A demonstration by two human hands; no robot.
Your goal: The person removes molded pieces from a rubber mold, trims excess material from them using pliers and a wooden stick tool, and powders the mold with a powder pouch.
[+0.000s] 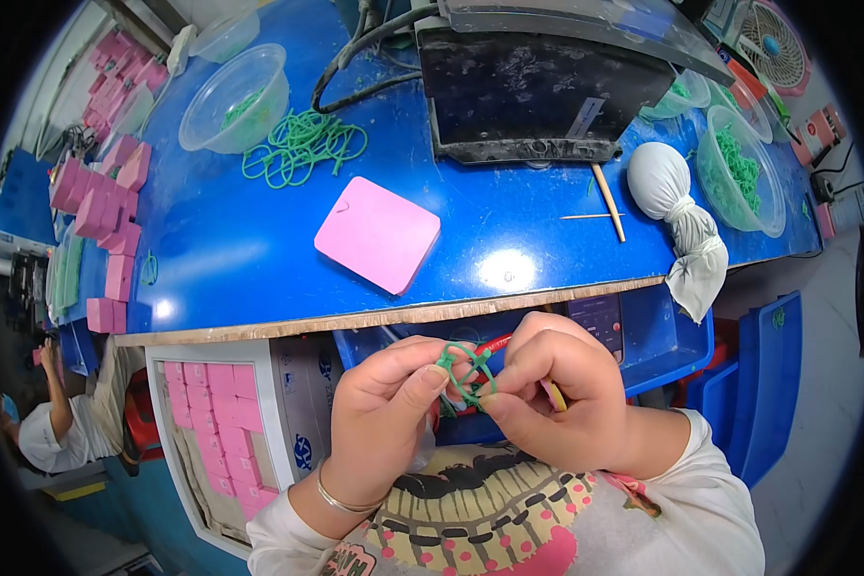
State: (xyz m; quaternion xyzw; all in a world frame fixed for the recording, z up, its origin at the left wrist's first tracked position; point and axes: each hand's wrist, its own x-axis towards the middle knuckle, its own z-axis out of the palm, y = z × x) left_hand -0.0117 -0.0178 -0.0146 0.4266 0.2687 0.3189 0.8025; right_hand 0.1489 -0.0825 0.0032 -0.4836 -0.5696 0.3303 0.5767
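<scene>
A looped, crossed green cord [469, 383] is stretched between my two hands, just below the table's front edge. My left hand [394, 389] pinches one side of it between thumb and index finger. On the other side, my right hand [559, 384] pinches the cord the same way. Tucked in the curled fingers of that hand is a small yellow-edged object [553, 395], mostly hidden. Something red [494, 346] shows behind the hands; its kind is hidden. A pink rounded block [378, 234] lies on the blue table [288, 278] beyond my left hand.
Tangled green cord [305, 147] lies near a clear bowl [235, 101]. A dark machine [538, 91] stands behind. To the right are a wooden stick [609, 204], a tied white cloth bundle [674, 206] and a bowl of green cord [739, 173]. Pink boxes [216, 413] fill a carton; a person [58, 422] sits left.
</scene>
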